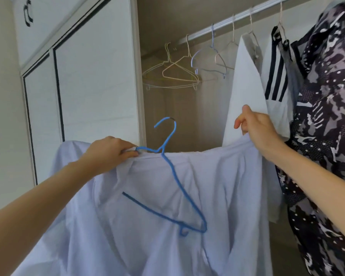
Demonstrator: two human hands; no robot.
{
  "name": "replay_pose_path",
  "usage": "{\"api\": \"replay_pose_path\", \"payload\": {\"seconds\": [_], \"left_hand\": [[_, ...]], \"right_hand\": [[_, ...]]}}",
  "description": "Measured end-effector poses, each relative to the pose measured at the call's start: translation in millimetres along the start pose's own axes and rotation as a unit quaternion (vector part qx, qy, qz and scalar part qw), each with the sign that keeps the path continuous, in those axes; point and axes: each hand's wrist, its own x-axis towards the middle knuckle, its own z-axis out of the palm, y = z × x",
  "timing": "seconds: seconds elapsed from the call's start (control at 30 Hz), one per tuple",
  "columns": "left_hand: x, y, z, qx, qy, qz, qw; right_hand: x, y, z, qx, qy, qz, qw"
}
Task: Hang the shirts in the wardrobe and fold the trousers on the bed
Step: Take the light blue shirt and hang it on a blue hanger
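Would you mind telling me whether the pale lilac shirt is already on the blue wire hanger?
Not yet: the blue wire hanger lies against the pale lilac shirt, fully exposed.

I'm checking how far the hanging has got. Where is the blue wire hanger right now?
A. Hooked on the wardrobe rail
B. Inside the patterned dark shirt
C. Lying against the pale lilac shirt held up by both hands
C: the blue wire hanger lies against the pale lilac shirt, pinched by the left hand, well below the rail.
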Motion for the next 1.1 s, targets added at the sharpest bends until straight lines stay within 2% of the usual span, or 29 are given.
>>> {"api": "replay_pose_path", "payload": {"seconds": [0.07, 0.13, 0.2, 0.27, 0.33, 0.4, 0.47, 0.53, 0.63, 0.8, 0.9, 1.1], "left_hand": [[2, 3, 1, -0.017, 0.053, -0.054, 0.997], [4, 2, 0, -0.055, 0.090, -0.083, 0.991], [7, -1, -5, -0.087, 0.115, -0.113, 0.983], [8, -2, -10, -0.112, 0.139, -0.131, 0.975], [9, -3, -13, -0.126, 0.165, -0.134, 0.969], [11, -5, -15, -0.133, 0.180, -0.145, 0.964], [12, -5, -16, -0.144, 0.183, -0.157, 0.960], [13, -4, -17, -0.164, 0.186, -0.158, 0.956], [14, 0, -17, -0.200, 0.189, -0.146, 0.950], [16, 8, -15, -0.229, 0.178, -0.111, 0.951], [17, 14, -11, -0.238, 0.171, -0.079, 0.953], [18, 27, -4, -0.269, 0.144, -0.033, 0.952]], "right_hand": [[-11, -18, 6, -0.026, -0.042, -0.031, 0.998], [-27, -31, 15, -0.027, -0.155, -0.054, 0.986], [-40, -34, 23, -0.004, -0.306, -0.038, 0.951], [-43, -31, 25, 0.035, -0.381, 0.008, 0.924], [-36, -26, 24, 0.073, -0.348, 0.005, 0.935], [-21, -14, 25, 0.001, -0.245, -0.076, 0.967], [-6, 4, 29, -0.102, -0.179, -0.117, 0.972], [5, 20, 34, -0.197, -0.193, -0.108, 0.955], [10, 29, 45, -0.301, -0.266, -0.089, 0.911], [9, 24, 64, -0.232, -0.285, -0.114, 0.923], [6, 13, 74, -0.185, -0.299, -0.100, 0.931], [3, -7, 91, -0.094, -0.277, -0.082, 0.953]]}}
